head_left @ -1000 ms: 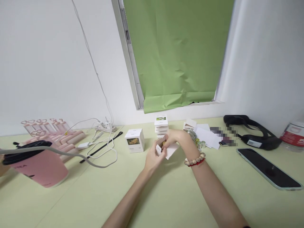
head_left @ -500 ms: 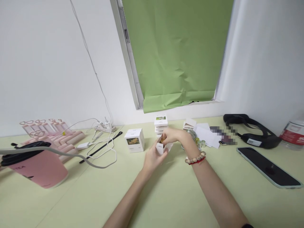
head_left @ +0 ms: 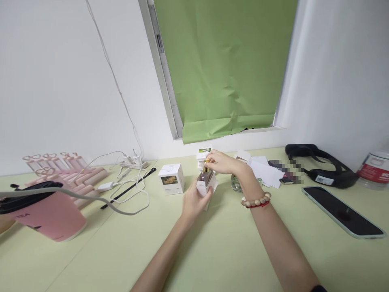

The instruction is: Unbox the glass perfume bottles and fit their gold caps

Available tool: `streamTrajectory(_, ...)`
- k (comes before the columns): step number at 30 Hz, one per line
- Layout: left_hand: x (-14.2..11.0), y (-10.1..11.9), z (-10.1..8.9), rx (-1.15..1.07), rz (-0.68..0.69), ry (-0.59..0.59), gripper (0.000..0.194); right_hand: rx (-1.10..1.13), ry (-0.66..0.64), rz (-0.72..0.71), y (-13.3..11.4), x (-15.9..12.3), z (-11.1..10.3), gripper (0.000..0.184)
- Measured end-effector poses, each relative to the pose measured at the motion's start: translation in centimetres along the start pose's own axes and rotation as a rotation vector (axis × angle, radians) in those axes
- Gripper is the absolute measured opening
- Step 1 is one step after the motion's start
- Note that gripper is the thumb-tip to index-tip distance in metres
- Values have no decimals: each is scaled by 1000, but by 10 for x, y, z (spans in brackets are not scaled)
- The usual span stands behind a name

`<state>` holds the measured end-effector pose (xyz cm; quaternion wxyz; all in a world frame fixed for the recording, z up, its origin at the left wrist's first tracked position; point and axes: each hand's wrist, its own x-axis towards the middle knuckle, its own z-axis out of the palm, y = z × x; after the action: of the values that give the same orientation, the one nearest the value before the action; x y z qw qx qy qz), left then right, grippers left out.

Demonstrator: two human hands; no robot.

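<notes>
My left hand is wrapped round a small white carton whose top is open. Rising from the carton's mouth is a small clear bottle with a yellow top, its lower part hidden inside. My right hand pinches the bottle at its top. To the left of my hands stands a closed white box with a flower picture. Just behind them, a stack of white boxes is partly covered by my right hand.
Glass pieces lie beside my right wrist, near white papers. Further right are a phone, a black headset and a bottle with a red label. On the left are a pink cup, cables and pink tubes.
My right hand has moved up from the carton's mouth, and more of the bottle now shows above it. The left hand keeps its hold on the carton.
</notes>
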<state>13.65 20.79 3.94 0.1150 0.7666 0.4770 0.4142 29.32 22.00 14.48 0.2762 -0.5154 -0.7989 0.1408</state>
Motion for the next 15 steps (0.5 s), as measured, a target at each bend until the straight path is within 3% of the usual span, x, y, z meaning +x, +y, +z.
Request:
streamTrajectory(4,1,-1,0,9,-32,22,41,20,75,15,0,2,2,22)
streamTrajectory(15,1,2,-3,29,-67,-4,35,151,98,59,7,4,6,24)
